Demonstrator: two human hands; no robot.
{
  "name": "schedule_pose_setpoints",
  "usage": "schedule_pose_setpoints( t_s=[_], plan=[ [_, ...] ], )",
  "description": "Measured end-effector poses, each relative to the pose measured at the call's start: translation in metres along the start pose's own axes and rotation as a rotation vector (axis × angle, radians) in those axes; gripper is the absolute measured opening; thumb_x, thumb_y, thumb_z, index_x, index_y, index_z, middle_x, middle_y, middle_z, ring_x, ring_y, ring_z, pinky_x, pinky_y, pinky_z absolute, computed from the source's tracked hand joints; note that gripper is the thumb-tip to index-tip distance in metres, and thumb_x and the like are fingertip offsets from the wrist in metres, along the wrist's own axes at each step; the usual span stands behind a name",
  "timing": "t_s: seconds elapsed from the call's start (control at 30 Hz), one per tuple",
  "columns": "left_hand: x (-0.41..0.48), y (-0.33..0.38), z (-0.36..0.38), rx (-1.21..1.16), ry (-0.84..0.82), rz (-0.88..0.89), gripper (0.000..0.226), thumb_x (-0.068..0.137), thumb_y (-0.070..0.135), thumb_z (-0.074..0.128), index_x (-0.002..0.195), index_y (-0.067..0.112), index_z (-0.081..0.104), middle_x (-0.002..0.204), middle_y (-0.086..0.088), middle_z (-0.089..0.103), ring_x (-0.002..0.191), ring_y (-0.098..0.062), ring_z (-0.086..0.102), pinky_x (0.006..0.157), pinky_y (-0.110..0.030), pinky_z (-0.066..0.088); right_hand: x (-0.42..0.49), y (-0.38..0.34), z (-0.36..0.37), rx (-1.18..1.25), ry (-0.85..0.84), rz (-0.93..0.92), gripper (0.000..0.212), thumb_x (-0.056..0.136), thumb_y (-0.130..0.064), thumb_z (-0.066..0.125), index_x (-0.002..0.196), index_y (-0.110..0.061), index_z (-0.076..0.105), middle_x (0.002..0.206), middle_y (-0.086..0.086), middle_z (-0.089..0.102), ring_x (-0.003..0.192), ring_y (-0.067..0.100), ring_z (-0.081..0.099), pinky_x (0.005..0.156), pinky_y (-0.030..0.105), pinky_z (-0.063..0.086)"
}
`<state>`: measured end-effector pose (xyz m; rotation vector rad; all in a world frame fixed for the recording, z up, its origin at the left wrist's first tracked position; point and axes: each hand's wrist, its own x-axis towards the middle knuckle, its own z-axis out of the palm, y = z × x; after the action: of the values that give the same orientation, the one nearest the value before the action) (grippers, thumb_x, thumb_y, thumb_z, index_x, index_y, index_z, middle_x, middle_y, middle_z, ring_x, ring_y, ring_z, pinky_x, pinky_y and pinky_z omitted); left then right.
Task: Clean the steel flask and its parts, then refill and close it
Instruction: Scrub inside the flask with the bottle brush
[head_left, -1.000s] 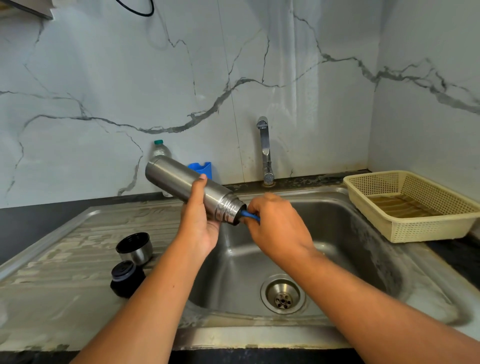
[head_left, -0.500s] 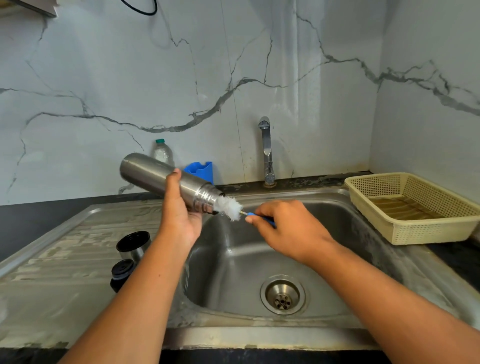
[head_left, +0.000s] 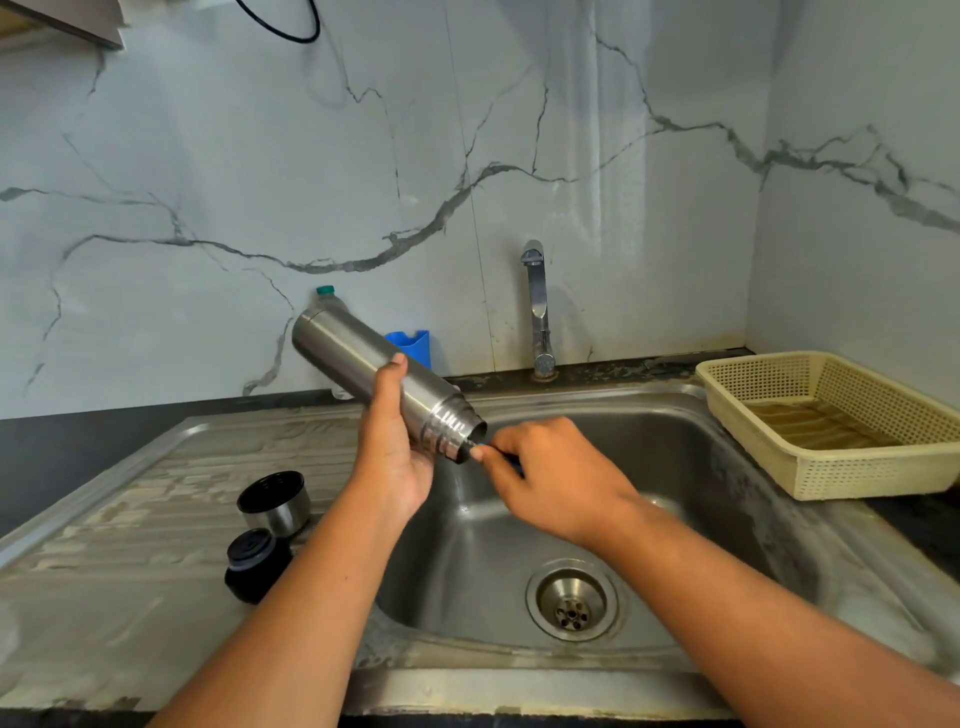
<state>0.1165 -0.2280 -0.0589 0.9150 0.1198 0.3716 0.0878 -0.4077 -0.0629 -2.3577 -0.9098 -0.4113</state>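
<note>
— What's over on the left?

— On the draining board (head_left: 130, 519), two loose parts stand well apart from the rest. The black stopper (head_left: 254, 564) is the nearer one. Just behind it is the steel cup (head_left: 275, 501), open side up with a dark lining.

— And the flask?

— The flask (head_left: 343, 351) is in the air over the left edge of the sink (head_left: 691, 467), tilted. Its base points up and left toward the wall, and its open mouth points down and right over the basin. The left hand (head_left: 392, 452) grasps the body from below, thumb laid across the near side and fingers wrapped round the back. A plastic bottle (head_left: 326, 293) with a green cap shows behind the base. A blue holder (head_left: 413, 345) stands by the wall just to the right.

— The other hand?

— The right hand (head_left: 556, 480) is just right of the mouth, fingertips pinched on a thin blue handle (head_left: 513, 459). The handle's far end goes into the flask, and the part inside is hidden.

— Farther right?

— The tap (head_left: 537, 306) stands at the far edge of the sink, and the drain (head_left: 571, 603) is near in the basin. A cream basket (head_left: 831, 483) sits at the right edge.
</note>
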Motion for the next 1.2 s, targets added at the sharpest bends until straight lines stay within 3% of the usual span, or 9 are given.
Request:
schedule_pose_setpoints(
  t_s=[0.17, 0.37, 0.53, 0.77, 0.93, 1.1, 1.2],
  plan=[
    [0.009, 0.015, -0.004, -0.11, 0.052, 0.044, 0.061, 0.087, 0.041, 0.074, 0.138, 0.011, 0.057, 0.099, -0.01, 0.074, 0.086, -0.023, 0.074, 0.081, -0.04, 0.062, -0.007, 0.017, -0.013, 0.102, -0.046, 0.058, 0.042, 0.097, -0.036, 0.056, 0.06, -0.018, 0.047, 0.053, -0.002, 0.046, 0.048, 0.012, 0.039, 0.048, 0.026, 0.032],
    [-0.001, -0.005, 0.005, 0.062, 0.015, -0.03, 0.058, 0.087, 0.04, 0.075, 0.134, 0.011, 0.058, 0.106, -0.014, 0.071, 0.09, -0.025, 0.073, 0.077, -0.038, 0.062, 0.002, 0.006, 0.001, 0.008, -0.071, 0.102, 0.032, 0.102, -0.035, 0.052, 0.073, -0.022, 0.054, 0.069, 0.0, 0.056, 0.063, 0.019, 0.055, 0.054, 0.029, 0.036],
    [0.011, 0.014, -0.006, -0.049, 0.115, 0.012, 0.051, 0.089, 0.038, 0.075, 0.129, 0.013, 0.058, 0.103, -0.009, 0.074, 0.084, -0.021, 0.075, 0.076, -0.04, 0.063, -0.003, 0.012, -0.009, -0.089, -0.047, 0.157, 0.033, 0.103, -0.039, 0.053, 0.078, -0.018, 0.061, 0.073, -0.002, 0.055, 0.066, 0.02, 0.055, 0.055, 0.031, 0.039],
    [0.007, -0.003, 0.005, 0.072, 0.085, -0.034, 0.052, 0.086, 0.035, 0.079, 0.128, 0.014, 0.057, 0.116, -0.015, 0.072, 0.105, -0.029, 0.074, 0.079, -0.041, 0.064, 0.004, 0.001, 0.001, -0.126, -0.03, 0.251, 0.022, 0.103, -0.033, 0.055, 0.102, -0.019, 0.071, 0.08, -0.002, 0.051, 0.074, 0.022, 0.054, 0.064, 0.031, 0.04],
    [0.015, 0.007, -0.008, -0.01, 0.135, 0.012, 0.055, 0.085, 0.034, 0.08, 0.131, 0.014, 0.057, 0.125, -0.016, 0.071, 0.108, -0.029, 0.074, 0.092, -0.053, 0.06, 0.0, 0.009, -0.01, -0.133, -0.086, 0.32, 0.032, 0.104, -0.036, 0.053, 0.074, -0.026, 0.055, 0.072, -0.001, 0.053, 0.062, 0.017, 0.05, 0.053, 0.028, 0.036],
    [0.007, -0.012, 0.001, 0.084, 0.073, -0.063, 0.057, 0.085, 0.036, 0.081, 0.131, 0.014, 0.056, 0.124, -0.017, 0.071, 0.108, -0.03, 0.074, 0.089, -0.047, 0.062, 0.004, 0.001, 0.005, -0.102, -0.086, 0.334, 0.017, 0.104, -0.028, 0.051, 0.103, -0.019, 0.066, 0.088, 0.002, 0.061, 0.076, 0.022, 0.056, 0.065, 0.033, 0.044],
    [0.008, -0.012, 0.005, 0.1, 0.056, -0.06, 0.055, 0.086, 0.037, 0.079, 0.13, 0.013, 0.056, 0.119, -0.014, 0.072, 0.104, -0.027, 0.074, 0.088, -0.045, 0.062, 0.001, 0.0, 0.002, -0.063, -0.092, 0.315, 0.021, 0.105, -0.033, 0.048, 0.096, -0.02, 0.062, 0.084, 0.001, 0.057, 0.075, 0.023, 0.057, 0.061, 0.031, 0.041]
  ],
)
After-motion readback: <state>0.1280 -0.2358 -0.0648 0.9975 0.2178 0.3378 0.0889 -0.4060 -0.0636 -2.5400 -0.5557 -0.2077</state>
